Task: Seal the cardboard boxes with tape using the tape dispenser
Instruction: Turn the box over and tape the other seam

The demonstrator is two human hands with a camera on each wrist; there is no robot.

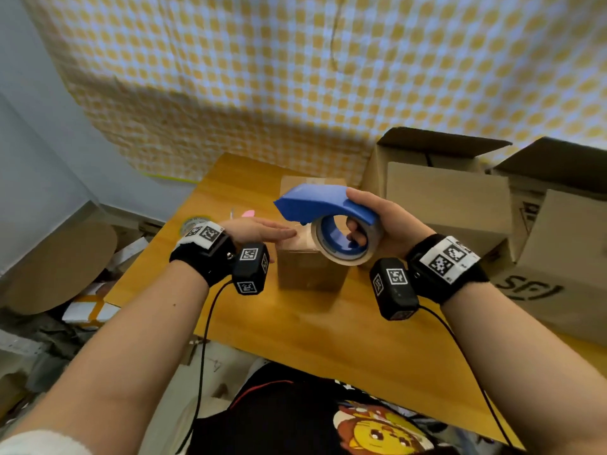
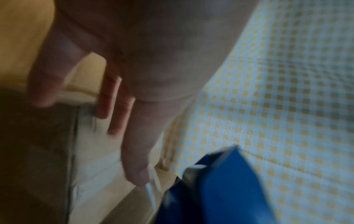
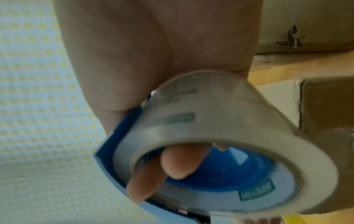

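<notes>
Nearest to me, my two forearms reach out over the near edge of the wooden table (image 1: pixel 345 326), each wrist wrapped in a black band with a camera block hanging under it. My right hand (image 1: pixel 381 224) is curled tight around the blue tape dispenser (image 1: pixel 315 203), thumb on top of its cover and fingers (image 3: pixel 178 163) hooked through the core of the tape roll (image 1: pixel 345 244). I hold it lifted just above the small cardboard box (image 1: pixel 308 274), its nose pointing left. My left hand (image 1: pixel 256 229) lies flat with fingers straight, stretched over the near left corner of the box top; the wrist view is too blurred to tell if the fingertips press the cardboard. The hands are close but apart, the dispenser between them. The small box stands mid-table, flaps down. Right of it sit larger open boxes (image 1: pixel 450 195), flaps raised, one nearer at the right edge (image 1: pixel 565 274). A roll of tape (image 1: pixel 193 223) lies on the table's left side. Farthest back hangs a yellow checked cloth (image 1: pixel 295 67)
</notes>
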